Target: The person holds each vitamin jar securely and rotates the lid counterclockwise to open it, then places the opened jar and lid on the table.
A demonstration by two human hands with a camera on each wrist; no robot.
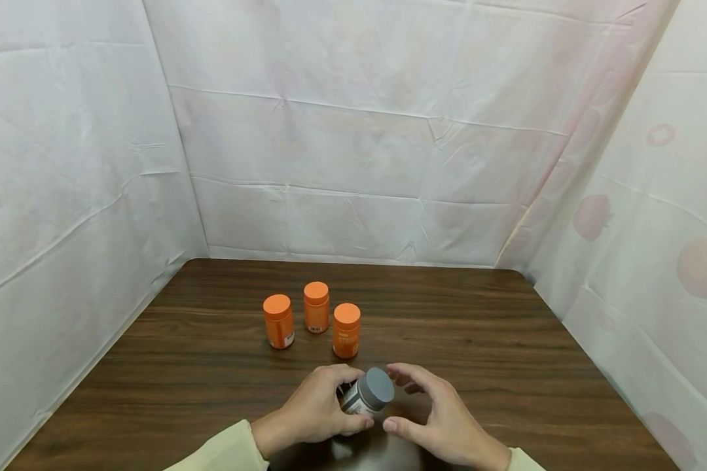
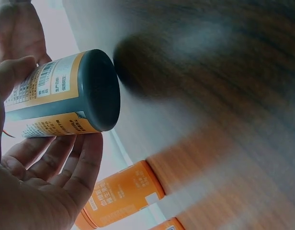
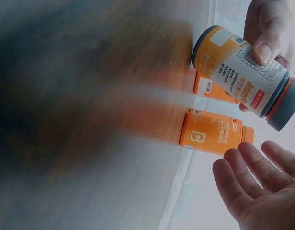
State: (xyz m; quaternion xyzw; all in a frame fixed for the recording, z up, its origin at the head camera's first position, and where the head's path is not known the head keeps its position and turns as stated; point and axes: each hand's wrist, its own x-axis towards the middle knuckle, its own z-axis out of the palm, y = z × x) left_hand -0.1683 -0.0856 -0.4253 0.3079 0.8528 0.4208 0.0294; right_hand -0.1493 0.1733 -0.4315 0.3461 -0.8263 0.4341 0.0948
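My left hand (image 1: 309, 409) grips a supplement bottle (image 1: 365, 394) with a grey lid, a dark base and a white and yellow label. The bottle tilts, its lid leaning toward my right hand (image 1: 444, 418). In the left wrist view the dark bottom of the bottle (image 2: 99, 91) faces the tabletop, with fingers on one side and the thumb on the other. My right hand is just beside the lid, fingers spread and slightly bent, holding nothing. The right wrist view shows a gap between its fingertips (image 3: 231, 153) and the bottle (image 3: 243, 72).
Beyond the hands, three orange bottles with orange lids stand upright in a loose group: one at left (image 1: 279, 322), one at the back (image 1: 317, 307), one in front (image 1: 346, 331). The dark wood table (image 1: 477, 327) is bounded by white cloth walls (image 1: 353, 150).
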